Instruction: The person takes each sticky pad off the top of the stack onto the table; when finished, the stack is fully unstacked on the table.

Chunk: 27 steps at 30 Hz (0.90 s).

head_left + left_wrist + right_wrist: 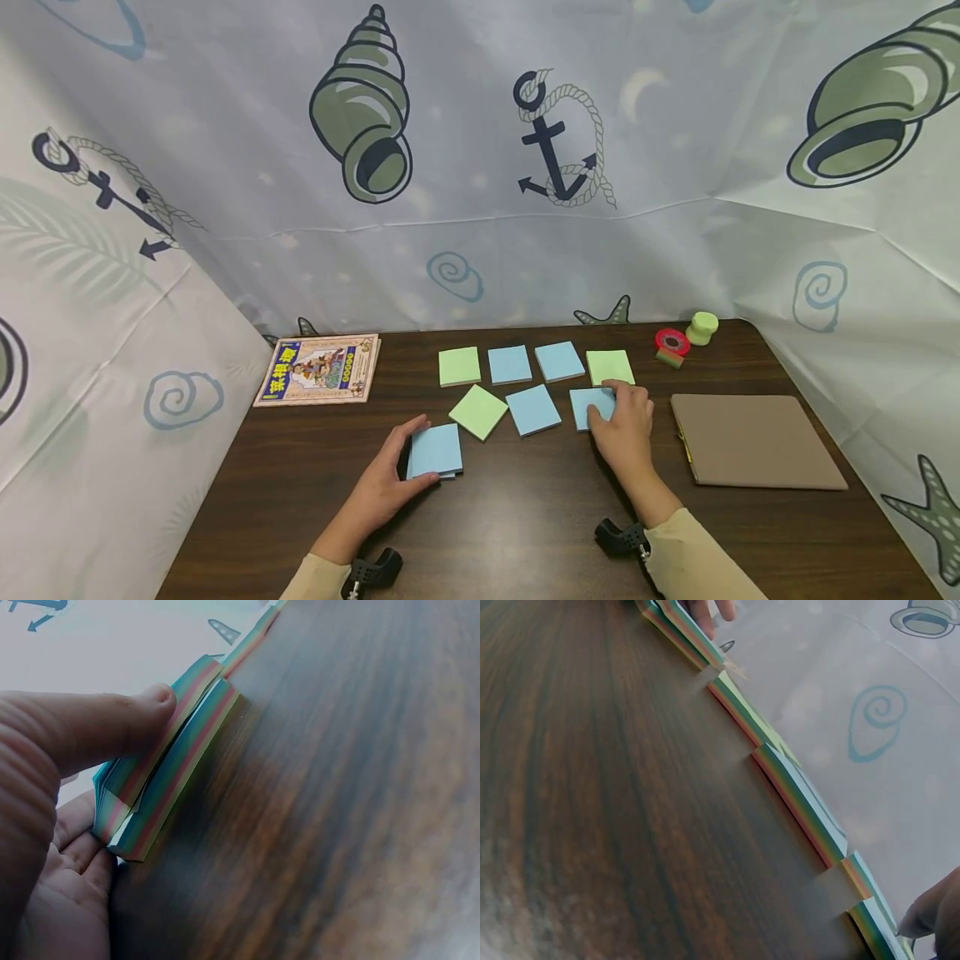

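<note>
At the front left, my left hand (381,485) holds two stacked blue sticky note pads (437,450) between thumb and fingers. Striped edges of both pads show in the left wrist view, the upper pad (161,739) slightly askew on the lower pad (180,776). My right hand (628,427) grips a blue sticky note pad (588,407) by its right part, thumb at the near side. Between the hands lie a tilted green pad (478,412) and a blue pad (533,409). Behind them is a row: green pad (459,367), two blue pads (510,364), green pad (611,367).
A colourful booklet (318,369) lies at the back left. On the right is a grey-brown notebook (757,440). A red ring-shaped roll (672,342), a light green spool-like piece (702,328) and a small block (670,358) sit at the back right. Patterned cloth (465,167) hangs behind.
</note>
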{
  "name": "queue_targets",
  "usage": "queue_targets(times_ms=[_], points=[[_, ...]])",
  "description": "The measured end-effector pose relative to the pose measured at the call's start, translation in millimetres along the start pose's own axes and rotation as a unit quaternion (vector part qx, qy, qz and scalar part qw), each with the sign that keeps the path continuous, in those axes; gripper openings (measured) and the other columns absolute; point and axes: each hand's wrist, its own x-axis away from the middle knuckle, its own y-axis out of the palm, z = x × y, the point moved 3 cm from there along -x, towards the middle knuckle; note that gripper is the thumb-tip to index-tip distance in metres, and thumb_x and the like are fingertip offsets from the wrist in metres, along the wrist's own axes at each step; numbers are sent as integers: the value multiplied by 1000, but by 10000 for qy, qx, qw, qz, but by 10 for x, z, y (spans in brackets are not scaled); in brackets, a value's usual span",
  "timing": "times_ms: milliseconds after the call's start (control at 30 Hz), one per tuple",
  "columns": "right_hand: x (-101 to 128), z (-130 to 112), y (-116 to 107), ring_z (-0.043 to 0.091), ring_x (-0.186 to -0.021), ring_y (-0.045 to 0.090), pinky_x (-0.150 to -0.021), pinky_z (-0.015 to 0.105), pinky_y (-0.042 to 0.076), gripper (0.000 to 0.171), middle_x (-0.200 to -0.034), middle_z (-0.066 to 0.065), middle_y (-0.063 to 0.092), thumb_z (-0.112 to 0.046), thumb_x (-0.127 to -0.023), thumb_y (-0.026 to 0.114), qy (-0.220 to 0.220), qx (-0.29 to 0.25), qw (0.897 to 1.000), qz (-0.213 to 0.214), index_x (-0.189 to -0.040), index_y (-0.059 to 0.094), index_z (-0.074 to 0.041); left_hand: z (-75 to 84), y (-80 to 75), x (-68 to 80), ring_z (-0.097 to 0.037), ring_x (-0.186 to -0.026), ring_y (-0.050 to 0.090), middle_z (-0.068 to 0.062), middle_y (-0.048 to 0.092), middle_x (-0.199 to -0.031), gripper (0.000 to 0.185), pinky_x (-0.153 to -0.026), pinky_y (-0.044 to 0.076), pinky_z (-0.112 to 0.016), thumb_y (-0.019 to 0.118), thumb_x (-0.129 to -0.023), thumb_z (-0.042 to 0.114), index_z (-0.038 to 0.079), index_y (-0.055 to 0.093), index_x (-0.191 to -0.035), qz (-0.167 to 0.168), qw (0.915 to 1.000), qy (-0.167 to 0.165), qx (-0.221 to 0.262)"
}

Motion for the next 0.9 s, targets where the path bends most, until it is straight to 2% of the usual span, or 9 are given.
queue_targets(times_ms=[133, 233, 333, 400, 500, 600, 667, 833, 900], points=[[-27, 20, -21, 43, -119, 43, -98, 53, 35, 49, -130, 28, 50, -6, -95, 72, 161, -530, 9980, 310, -139, 54, 3, 7, -3, -18, -28, -151, 49, -3, 52, -166, 92, -120, 35, -26, 91, -91, 22, 17, 40, -167, -8, 10000, 7, 6], [-24, 9, -43, 36, -113, 45, -96, 45, 35, 46, -127, 24, 53, -2, -97, 67, 67, -1095, 9918, 662, -140, 52, 2, 8, -3, -27, -27, -150, 49, -2, 51, -166, 92, -120, 36, -30, 91, -91, 23, 18, 40, -167, -20, 10000, -3, -32], [18, -26, -40, 31, -108, 47, -93, 37, 36, 44, -127, 21, 54, 2, -100, 64, -266, -1773, 9805, 800, -142, 51, 0, -2, 2, -21, -27, -149, 50, -2, 52, -166, 93, -120, 38, -35, 92, -90, 23, 18, 40, -167, -7, 10000, 4, -85], [64, -64, -22, 28, -104, 48, -91, 32, 38, 44, -127, 23, 54, 4, -102, 63, -562, -2311, 9688, 697, -144, 51, 1, -13, 8, -11, -28, -148, 50, -2, 52, -165, 93, -119, 39, -36, 92, -90, 22, 18, 40, -167, -8, 9999, 17, -122], [125, -125, 30, 22, -97, 52, -84, 24, 44, 42, -125, 28, 52, 7, -106, 60, -877, -3281, 9402, 252, -145, 48, 6, -20, 18, -6, -28, -148, 51, -3, 52, -165, 93, -119, 38, -32, 92, -90, 21, 17, 40, -167, -8, 9999, 28, -118], [172, -183, 95, 22, -86, 56, -75, 25, 51, 39, -118, 30, 51, 7, -108, 56, -975, -4104, 9062, -300, -145, 44, 11, -16, 20, -8, -28, -148, 50, -3, 52, -165, 93, -118, 36, -25, 92, -90, 20, 16, 40, -167, -14, 10000, 24, -82], [211, -228, 141, 25, -79, 60, -68, 27, 53, 39, -114, 29, 52, 5, -109, 55, -978, -4341, 8932, -648, -146, 42, 11, -5, 17, -12, -29, -149, 50, -4, 52, -165, 94, -117, 34, -20, 92, -89, 19, 15, 40, -167, -19, 10000, 18, -60], [411, -425, 322, 35, -68, 63, -55, 34, 56, 41, -109, 38, 48, 1, -111, 51, -1235, -4529, 8678, -1629, -148, 35, 8, 18, 8, -11, -30, -150, 50, -5, 53, -165, 94, -117, 33, -18, 92, -90, 18, 14, 39, -167, -15, 10000, 42, -62], [506, -525, 415, 37, -66, 63, -52, 38, 56, 41, -105, 41, 46, 2, -111, 50, -1391, -4616, 8518, -2051, -148, 34, 7, 23, 4, -3, -31, -150, 50, -5, 53, -165, 93, -117, 32, -17, 92, -90, 19, 14, 40, -167, 4, 10000, 51, -75]])
